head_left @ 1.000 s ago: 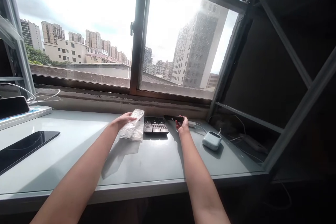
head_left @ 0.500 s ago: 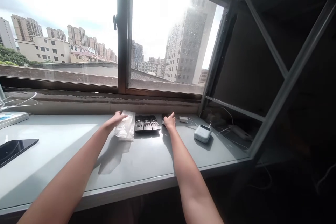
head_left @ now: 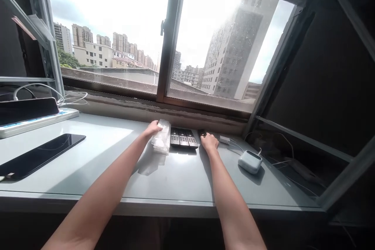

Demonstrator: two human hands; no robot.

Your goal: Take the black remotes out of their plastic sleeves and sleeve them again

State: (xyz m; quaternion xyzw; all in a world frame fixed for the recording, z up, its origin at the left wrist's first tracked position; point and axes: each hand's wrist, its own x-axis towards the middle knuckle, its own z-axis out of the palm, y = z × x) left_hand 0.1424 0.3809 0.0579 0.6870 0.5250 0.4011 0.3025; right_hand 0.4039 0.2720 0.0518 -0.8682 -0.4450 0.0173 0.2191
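My left hand (head_left: 152, 129) is closed on a stack of clear plastic bags (head_left: 162, 137), held upright just above the desk, with the thumb on the near side. Right beside the bags, three black remote controls (head_left: 183, 139) lie side by side with their buttons facing up. My right hand (head_left: 209, 141) is closed over the near end of another black remote control (head_left: 202, 133), to the right of the row. Most of that remote is covered by the fingers.
On the pale desk (head_left: 175, 179), a white power bank (head_left: 250, 161) and a small white charger (head_left: 224, 140) stand to the right. A dark tablet (head_left: 43, 156) lies at left, near a power strip (head_left: 68, 114) and a phone (head_left: 29, 111). A window rises behind.
The view has swung left, so everything sits farther right. My right hand has turned from thumb-up to palm-down over the remote control. My left hand keeps hold of the plastic bags.
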